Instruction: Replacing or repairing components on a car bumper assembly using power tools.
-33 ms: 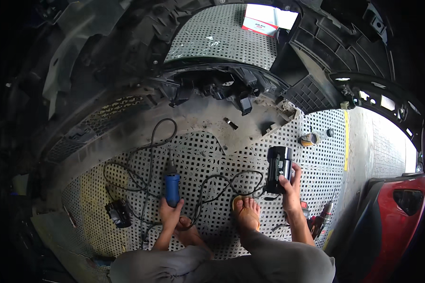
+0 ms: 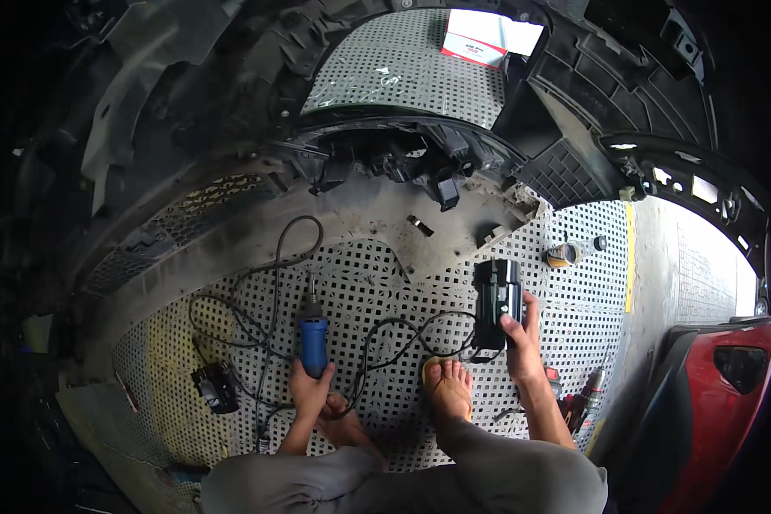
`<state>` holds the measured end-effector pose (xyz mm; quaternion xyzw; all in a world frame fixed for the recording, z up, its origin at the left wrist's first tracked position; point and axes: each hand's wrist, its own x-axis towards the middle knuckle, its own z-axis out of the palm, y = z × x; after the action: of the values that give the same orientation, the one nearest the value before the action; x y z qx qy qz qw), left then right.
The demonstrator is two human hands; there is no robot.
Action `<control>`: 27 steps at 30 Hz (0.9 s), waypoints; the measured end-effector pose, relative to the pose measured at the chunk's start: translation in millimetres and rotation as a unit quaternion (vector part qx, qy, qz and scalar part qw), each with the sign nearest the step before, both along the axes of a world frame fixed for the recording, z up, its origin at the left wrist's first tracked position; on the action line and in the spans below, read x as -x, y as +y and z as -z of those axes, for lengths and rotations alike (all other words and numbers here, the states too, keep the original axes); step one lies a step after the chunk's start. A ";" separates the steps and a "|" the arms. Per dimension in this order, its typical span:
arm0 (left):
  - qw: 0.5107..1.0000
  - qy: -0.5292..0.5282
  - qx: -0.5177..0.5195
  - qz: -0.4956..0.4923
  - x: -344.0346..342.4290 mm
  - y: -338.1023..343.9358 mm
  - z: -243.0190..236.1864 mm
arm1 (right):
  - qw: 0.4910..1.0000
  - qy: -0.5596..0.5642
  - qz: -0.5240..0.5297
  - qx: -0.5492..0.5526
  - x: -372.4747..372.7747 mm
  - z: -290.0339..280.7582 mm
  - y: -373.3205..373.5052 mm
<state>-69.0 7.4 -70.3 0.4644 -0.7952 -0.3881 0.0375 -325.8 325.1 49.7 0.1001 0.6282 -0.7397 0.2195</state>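
My left hand (image 2: 310,390) is wrapped round the rear end of a blue corded hand tool (image 2: 314,344) with a dark collar and a narrow metal tip pointing away from me. My right hand (image 2: 522,343) grips a black moulded plastic part (image 2: 497,301) by its right side, thumb across its face. That part is held up over the perforated floor mat (image 2: 385,287), just beyond my sandalled foot (image 2: 450,390). A black cable (image 2: 385,324) loops over the mat between the two hands. Ahead of both hands arches a large dark car bumper (image 2: 261,210), its inner side facing me.
Left of the tool lies another black plastic piece (image 2: 215,387). A cordless drill (image 2: 588,398) rests by my right forearm, and a small jar (image 2: 562,254) lies farther off. A red car panel (image 2: 720,411) stands at right; a white box (image 2: 474,47) is at the far side.
The black plastic part in my right hand has shifted slightly left and up and turned a little. My left hand and the blue tool stay nearly still.
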 end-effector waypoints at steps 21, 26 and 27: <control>0.821 0.028 0.140 0.553 270.0 -25.0 -178.3 | 0.538 0.249 -0.444 -0.672 -176.8 176.8 9.9; 0.813 0.213 0.139 0.523 302.2 -20.6 -141.9 | 0.414 0.190 -0.244 -0.856 -220.3 242.6 14.8; 0.797 0.242 0.130 0.539 303.0 -16.0 -127.3 | 0.408 0.177 -0.244 -0.862 -210.2 254.1 22.9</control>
<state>-372.0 -8.6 57.0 -0.1571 -0.9250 -0.3380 0.0735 -115.6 348.1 -204.4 -0.0540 0.9571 0.2753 0.0726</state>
